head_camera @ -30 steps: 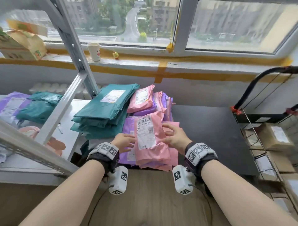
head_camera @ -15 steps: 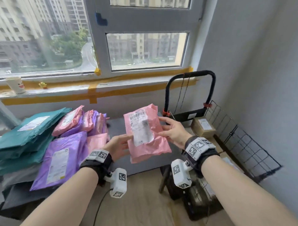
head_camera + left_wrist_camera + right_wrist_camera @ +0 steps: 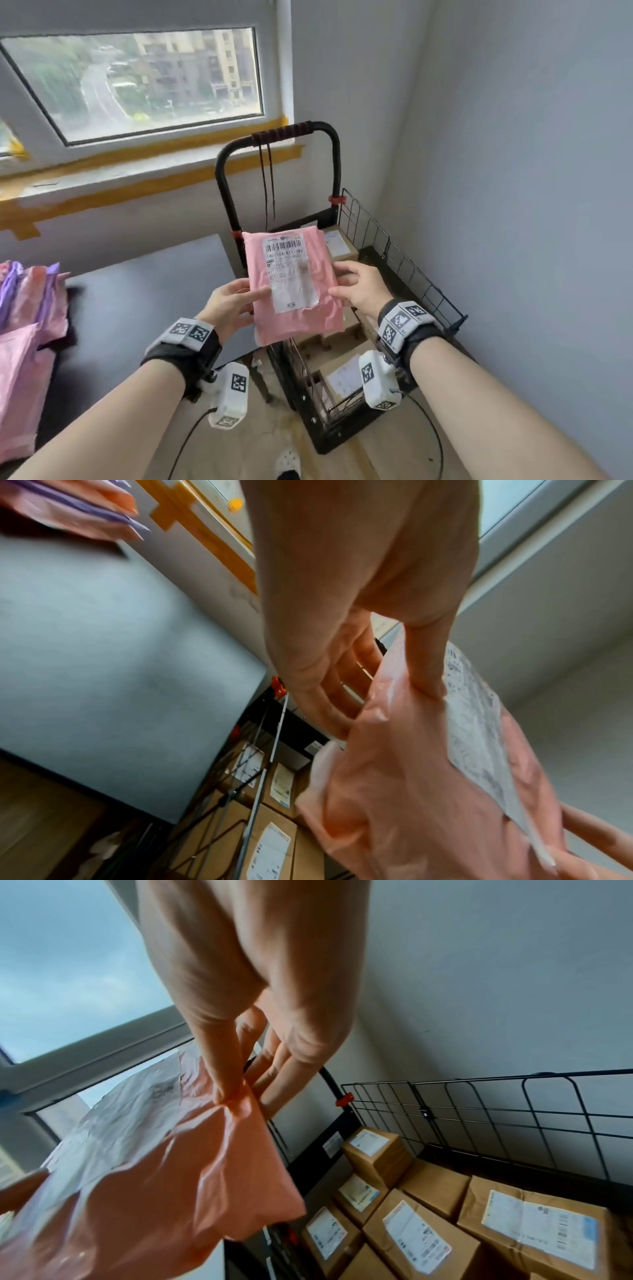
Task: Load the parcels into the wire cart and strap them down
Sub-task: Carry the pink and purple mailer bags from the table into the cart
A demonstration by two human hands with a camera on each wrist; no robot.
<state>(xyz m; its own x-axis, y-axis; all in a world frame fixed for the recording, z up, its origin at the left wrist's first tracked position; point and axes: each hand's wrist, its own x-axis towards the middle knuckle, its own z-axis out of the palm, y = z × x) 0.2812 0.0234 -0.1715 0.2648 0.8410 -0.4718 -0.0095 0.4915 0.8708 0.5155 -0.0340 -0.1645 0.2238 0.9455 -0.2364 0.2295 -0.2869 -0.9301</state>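
Note:
I hold a pink mailer parcel point(image 3: 291, 284) with a white shipping label between both hands, up in the air over the wire cart point(image 3: 404, 253). My left hand point(image 3: 233, 301) pinches its left edge, thumb on top, fingers underneath. My right hand point(image 3: 359, 286) pinches its right edge the same way. In the left wrist view the pink mailer parcel point(image 3: 411, 791) hangs from the left hand point(image 3: 383, 696). In the right wrist view the right hand point(image 3: 240, 1091) pinches the pink mailer parcel point(image 3: 164, 1177). Brown cardboard boxes point(image 3: 421, 1237) with labels lie in the cart.
The cart's black handle point(image 3: 281, 137) with dangling black cords point(image 3: 269, 181) stands by the windowsill. A dark table point(image 3: 144, 294) at the left holds more pink and purple mailers point(image 3: 24, 342). A grey wall point(image 3: 531, 205) runs close along the cart's right side.
Both hands lifted the pink mailer off the pile on the table and carried it to the right, and it now hangs over the cart. My view has turned right with it.

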